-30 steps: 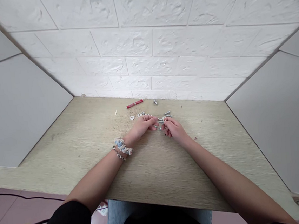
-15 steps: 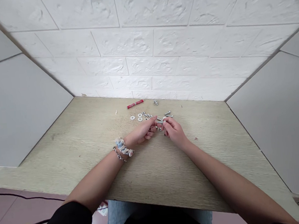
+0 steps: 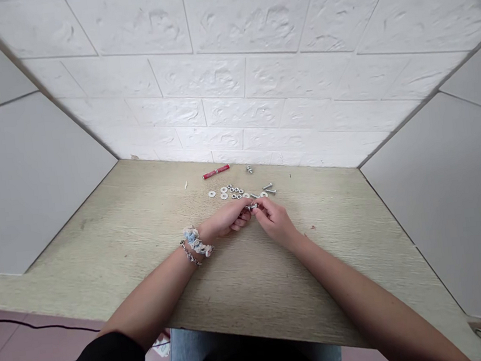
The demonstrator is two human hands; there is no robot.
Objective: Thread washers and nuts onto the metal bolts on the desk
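From the head camera we see our left hand [image 3: 229, 217] and right hand [image 3: 275, 221] close together above the pale wood-grain surface [image 3: 250, 276]. The fingers of both are nearly closed, thumb against forefinger, pinching a small silver metal bolt [image 3: 251, 206] between them; our fingertips partly cover it, so we cannot tell whether anything is threaded on its shank. Just beyond our left hand lie a group of small silver hexagonal nuts [image 3: 237, 190] and, left of them, flat round silver washers [image 3: 224, 196]. Beyond our right hand, two loose silver bolts [image 3: 269, 189] lie near another flat silver washer [image 3: 264, 194]. Farther back, near the white brick-patterned wall [image 3: 225, 114], we have a red cylindrical tube [image 3: 216, 172] and, to its right, a little cluster of silver hardware [image 3: 249, 169]. On our left wrist sit a pale blue-and-white fabric scrunchie [image 3: 197, 241] and a silver chain bracelet [image 3: 189, 254].
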